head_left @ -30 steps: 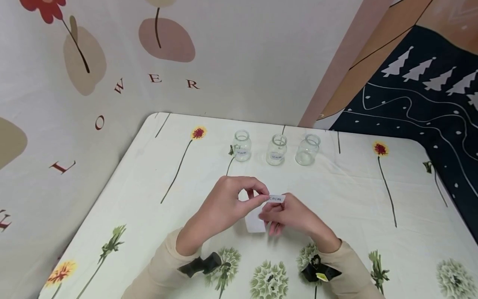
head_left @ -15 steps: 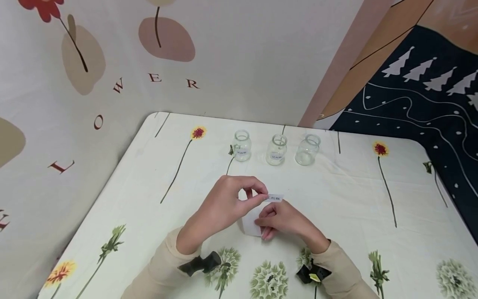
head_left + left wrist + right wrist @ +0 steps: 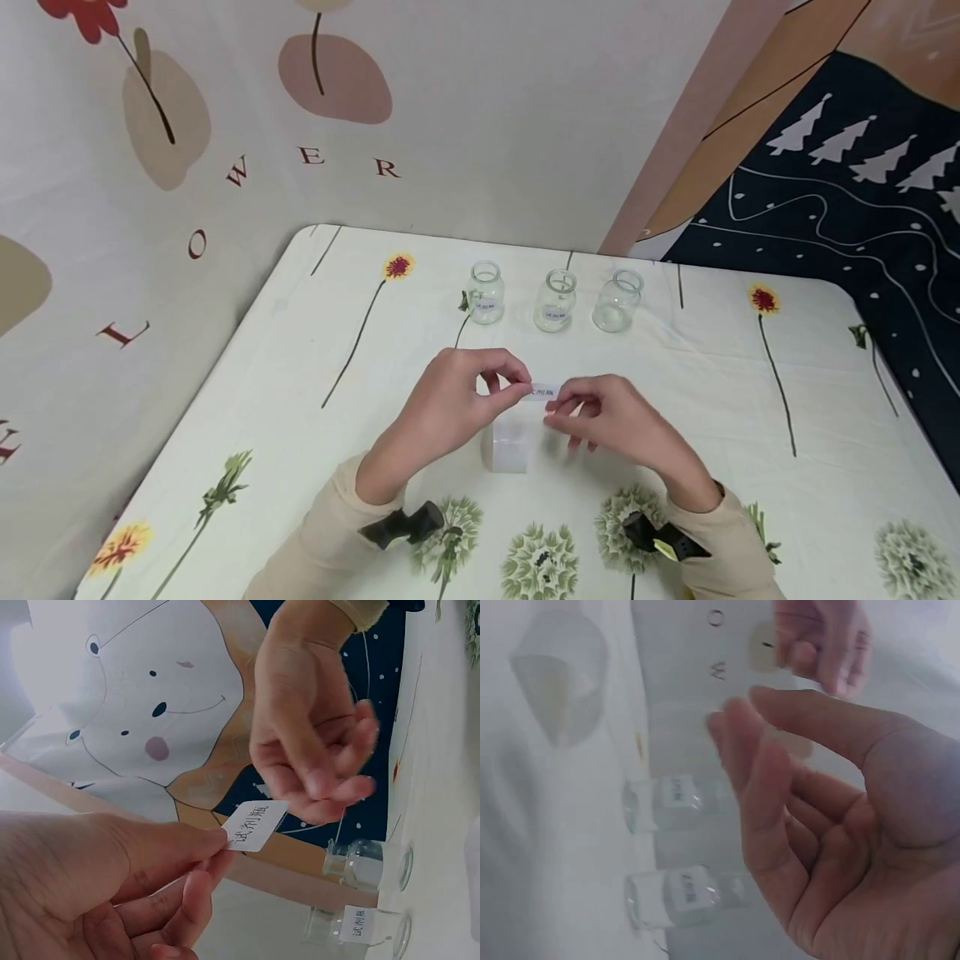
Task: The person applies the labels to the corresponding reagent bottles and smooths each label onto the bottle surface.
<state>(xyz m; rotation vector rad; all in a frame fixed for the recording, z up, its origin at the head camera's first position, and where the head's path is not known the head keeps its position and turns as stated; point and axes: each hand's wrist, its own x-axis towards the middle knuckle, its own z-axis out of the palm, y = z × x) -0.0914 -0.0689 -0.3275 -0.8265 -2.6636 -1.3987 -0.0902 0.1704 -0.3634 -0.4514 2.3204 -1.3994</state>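
My left hand (image 3: 450,408) pinches a small white sticker label (image 3: 543,392) by its left end, between thumb and forefinger. Dark printed characters face the left wrist camera on the label (image 3: 253,826). Close by the label's free end is my right hand (image 3: 618,421), its fingers loosely bent. In the right wrist view a gap shows between the thumb and fingers of my right hand (image 3: 840,802), and nothing is in them. Below the hands, a curled piece of white backing paper (image 3: 510,450) stands on the table; its curve shows in the right wrist view.
Three lidless glass jars stand in a row farther back. The left jar (image 3: 487,292) and middle jar (image 3: 555,300) carry printed labels; on the right jar (image 3: 618,300) I see none. A flower-patterned cloth (image 3: 360,467) covers the table, and a printed curtain (image 3: 487,167) hangs behind.
My right hand has let go of the backing paper and moved up and right, to beside the label. The left hand, still pinching the label, has shifted slightly left and up.
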